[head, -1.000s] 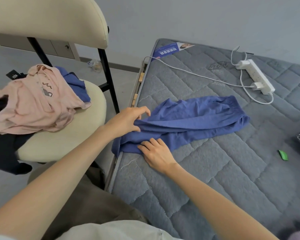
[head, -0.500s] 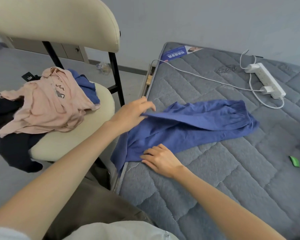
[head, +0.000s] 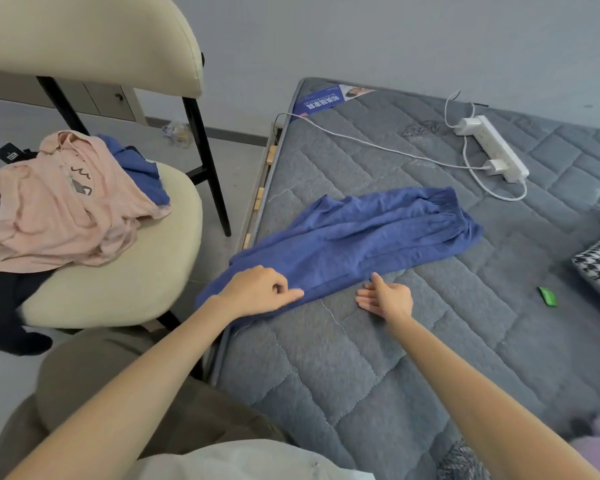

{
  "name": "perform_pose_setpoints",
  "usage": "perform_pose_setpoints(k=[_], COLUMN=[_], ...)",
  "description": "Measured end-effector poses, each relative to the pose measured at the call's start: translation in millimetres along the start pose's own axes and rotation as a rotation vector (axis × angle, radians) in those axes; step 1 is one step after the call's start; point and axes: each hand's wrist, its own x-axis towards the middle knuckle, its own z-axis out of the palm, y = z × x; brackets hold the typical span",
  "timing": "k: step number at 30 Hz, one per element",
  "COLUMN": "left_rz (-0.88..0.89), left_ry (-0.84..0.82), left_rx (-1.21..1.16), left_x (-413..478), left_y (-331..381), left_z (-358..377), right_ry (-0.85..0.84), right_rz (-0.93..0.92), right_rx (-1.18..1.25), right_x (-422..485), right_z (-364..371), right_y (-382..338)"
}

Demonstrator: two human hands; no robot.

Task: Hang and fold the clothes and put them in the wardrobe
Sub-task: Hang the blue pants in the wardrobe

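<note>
Left hand (head: 257, 289) pinches blue trousers (head: 364, 237); mattress label (head: 321, 100) txt prob. Chinese

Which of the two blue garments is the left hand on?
The blue trousers spread on the mattress; the left hand pinches their near edge. The other blue garment lies bunched on the chair, partly under a pink top.

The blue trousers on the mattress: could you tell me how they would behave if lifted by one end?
Probably floppy: the blue trousers lie creased, one end drooping over the mattress edge. Likely light: thin cloth, pinched by the left hand.
</note>
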Motion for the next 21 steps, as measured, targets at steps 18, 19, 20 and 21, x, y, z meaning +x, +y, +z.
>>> perform_pose_setpoints(k=[18,19,20,21], left_rz=[-0.264,-0.273,-0.281,-0.287], left_ry=[0.167,0.181,0.190,0.194], left_rx=[-0.049,-0.055,-0.062,-0.070], left_x=[50,52,53,55], left_y=[-15,-16,-17,-18], left_z=[-11,-11,-11,-12], right_ry=[0.411,0.410,0.376,0.324], right_rz=[-0.093,-0.178,-0.246,-0.275], right_rx=[-0.028,-0.094,-0.154,-0.199], right_x=[-6,-6,-6,-5], right_z=[18,19,21,24], right_y=[4,1,-2,-7])
